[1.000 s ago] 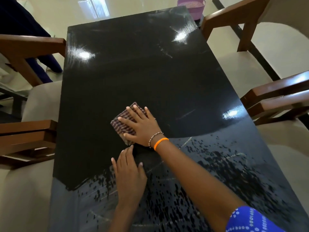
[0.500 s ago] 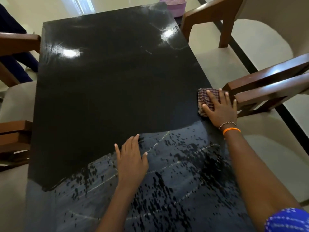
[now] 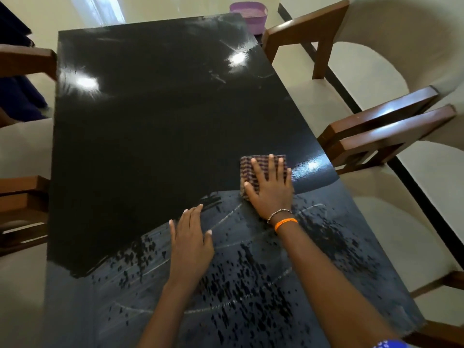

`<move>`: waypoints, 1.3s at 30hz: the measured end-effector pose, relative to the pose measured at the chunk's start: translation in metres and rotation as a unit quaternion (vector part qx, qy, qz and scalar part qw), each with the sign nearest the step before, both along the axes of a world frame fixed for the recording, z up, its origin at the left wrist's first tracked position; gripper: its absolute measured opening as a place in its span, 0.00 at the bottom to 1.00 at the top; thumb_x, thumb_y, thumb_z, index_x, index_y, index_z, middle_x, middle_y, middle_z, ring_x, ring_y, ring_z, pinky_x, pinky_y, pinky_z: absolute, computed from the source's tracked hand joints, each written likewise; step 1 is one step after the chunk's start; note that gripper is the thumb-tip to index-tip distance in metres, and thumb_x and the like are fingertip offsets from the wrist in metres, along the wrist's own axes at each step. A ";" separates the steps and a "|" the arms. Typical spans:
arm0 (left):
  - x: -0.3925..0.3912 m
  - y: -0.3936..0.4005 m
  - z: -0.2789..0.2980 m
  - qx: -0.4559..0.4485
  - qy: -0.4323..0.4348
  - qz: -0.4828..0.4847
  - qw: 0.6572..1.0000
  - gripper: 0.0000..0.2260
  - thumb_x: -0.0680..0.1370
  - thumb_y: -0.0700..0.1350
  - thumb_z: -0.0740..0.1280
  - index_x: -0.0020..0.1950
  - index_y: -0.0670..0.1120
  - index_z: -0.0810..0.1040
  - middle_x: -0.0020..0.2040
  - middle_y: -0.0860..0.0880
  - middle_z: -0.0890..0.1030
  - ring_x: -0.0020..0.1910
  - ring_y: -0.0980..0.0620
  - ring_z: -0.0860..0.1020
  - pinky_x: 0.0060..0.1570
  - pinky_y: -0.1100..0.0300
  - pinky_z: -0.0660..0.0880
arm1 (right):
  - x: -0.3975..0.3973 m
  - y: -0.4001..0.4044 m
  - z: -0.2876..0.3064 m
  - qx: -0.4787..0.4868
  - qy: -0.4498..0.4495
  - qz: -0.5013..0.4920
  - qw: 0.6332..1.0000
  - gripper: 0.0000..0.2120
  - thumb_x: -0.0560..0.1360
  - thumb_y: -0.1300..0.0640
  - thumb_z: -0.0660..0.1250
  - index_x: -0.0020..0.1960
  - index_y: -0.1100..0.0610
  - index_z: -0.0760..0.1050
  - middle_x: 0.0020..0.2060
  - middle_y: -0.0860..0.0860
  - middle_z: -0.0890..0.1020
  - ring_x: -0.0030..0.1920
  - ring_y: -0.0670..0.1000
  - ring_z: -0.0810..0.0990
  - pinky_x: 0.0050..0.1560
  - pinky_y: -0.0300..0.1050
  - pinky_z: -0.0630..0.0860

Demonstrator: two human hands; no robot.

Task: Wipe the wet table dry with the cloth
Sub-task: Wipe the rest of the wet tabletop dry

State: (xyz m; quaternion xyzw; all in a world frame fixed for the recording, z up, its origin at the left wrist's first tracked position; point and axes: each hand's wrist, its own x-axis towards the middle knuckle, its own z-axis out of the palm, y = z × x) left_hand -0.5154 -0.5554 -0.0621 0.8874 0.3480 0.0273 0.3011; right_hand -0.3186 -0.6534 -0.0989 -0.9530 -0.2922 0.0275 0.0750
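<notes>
Cloth [image 3: 261, 169], checked and folded into a pad, lay on the black table [image 3: 155, 126] right of centre, near the right edge, at the boundary between the clean dark far surface and the near speckled part. Head view, only 1 view: right hand [image 3: 272, 188] pressed flat on top of the cloth, fingers straight and slightly spread, not curled round it; beaded and orange bands [image 3: 285, 221] on the wrist. Left hand [image 3: 192, 243] rested flat on the near surface, fingers straight and close together, holding nothing, looked like a brace. Near part of the table showed droplet specks and curved streaks, so probably not dry yet; far part looked done. Step in hand, as a judgement: mid-wipe along the wet boundary. Next move likely called for sweeping the cloth toward the near edge with even pressure, and shifting the left hand off the wet patch. Wooden chairs [image 3: 381, 126] stood beside the table; purple basket [image 3: 249, 15] beyond the far end.
</notes>
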 end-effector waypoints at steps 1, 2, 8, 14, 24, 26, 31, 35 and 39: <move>-0.011 0.005 0.002 -0.004 -0.006 0.011 1.000 0.26 0.78 0.43 0.61 0.74 0.48 0.56 0.73 0.49 0.61 0.75 0.52 0.54 0.72 0.52 0.38 | -0.015 0.013 0.000 0.001 0.004 0.014 1.000 0.31 0.75 0.38 0.54 0.76 0.42 0.50 0.77 0.56 0.49 0.77 0.60 0.45 0.74 0.59 0.41; -0.022 0.010 0.003 -0.008 -0.010 0.021 1.000 0.26 0.78 0.43 0.61 0.74 0.48 0.57 0.73 0.49 0.62 0.75 0.52 0.54 0.72 0.52 0.39 | -0.031 0.027 0.001 0.003 0.009 0.029 1.000 0.31 0.75 0.38 0.54 0.76 0.43 0.51 0.77 0.56 0.49 0.77 0.60 0.45 0.74 0.59 0.40; -0.105 0.054 0.011 -0.016 -0.022 0.099 0.995 0.26 0.76 0.39 0.62 0.73 0.47 0.60 0.71 0.48 0.65 0.73 0.51 0.59 0.74 0.49 0.43 | -0.137 0.118 0.004 0.031 0.045 0.138 0.989 0.32 0.75 0.38 0.54 0.76 0.45 0.52 0.77 0.58 0.48 0.77 0.61 0.43 0.74 0.58 0.37; -0.189 0.094 0.015 -0.060 -0.047 0.218 0.973 0.25 0.76 0.33 0.61 0.72 0.43 0.62 0.71 0.43 0.65 0.71 0.47 0.63 0.73 0.50 0.56 | -0.250 0.199 0.002 0.025 0.074 0.270 0.960 0.33 0.75 0.38 0.54 0.76 0.45 0.51 0.77 0.58 0.46 0.77 0.61 0.41 0.75 0.59 0.36; -0.254 0.092 0.012 -0.174 -0.074 0.262 0.946 0.24 0.77 0.31 0.57 0.73 0.41 0.59 0.73 0.42 0.62 0.71 0.47 0.62 0.72 0.52 0.59 | -0.294 0.202 0.000 0.002 0.048 0.422 0.905 0.30 0.75 0.37 0.56 0.75 0.41 0.54 0.78 0.53 0.49 0.77 0.57 0.44 0.73 0.59 0.37; -0.255 0.087 0.011 -0.198 -0.080 0.253 0.944 0.24 0.78 0.32 0.57 0.73 0.41 0.59 0.72 0.42 0.62 0.71 0.47 0.63 0.72 0.54 0.59 | -0.273 0.183 0.000 -0.004 0.036 0.413 0.910 0.30 0.75 0.36 0.54 0.75 0.39 0.52 0.78 0.51 0.49 0.77 0.56 0.45 0.74 0.60 0.39; -0.251 0.083 0.008 -0.192 -0.069 0.267 0.942 0.25 0.78 0.37 0.60 0.75 0.45 0.57 0.72 0.45 0.61 0.70 0.48 0.63 0.67 0.58 0.61 | -0.193 0.118 0.003 -0.036 0.018 0.278 0.960 0.31 0.72 0.35 0.49 0.73 0.35 0.45 0.78 0.49 0.49 0.77 0.53 0.45 0.74 0.64 0.44; -0.251 0.084 0.005 -0.184 -0.067 0.274 0.941 0.25 0.79 0.38 0.59 0.75 0.45 0.57 0.72 0.46 0.61 0.70 0.48 0.63 0.68 0.54 0.63 | -0.134 0.058 0.007 -0.063 0.011 0.141 0.988 0.33 0.70 0.34 0.43 0.74 0.38 0.49 0.78 0.49 0.49 0.77 0.53 0.47 0.72 0.65 0.40; -0.259 0.085 0.002 -0.220 -0.102 0.281 0.929 0.23 0.80 0.37 0.57 0.74 0.46 0.58 0.73 0.47 0.61 0.70 0.49 0.64 0.69 0.54 0.63 | -0.132 0.043 0.009 -0.009 0.012 0.017 1.000 0.35 0.69 0.38 0.46 0.74 0.47 0.61 0.76 0.54 0.57 0.76 0.58 0.52 0.74 0.65 0.46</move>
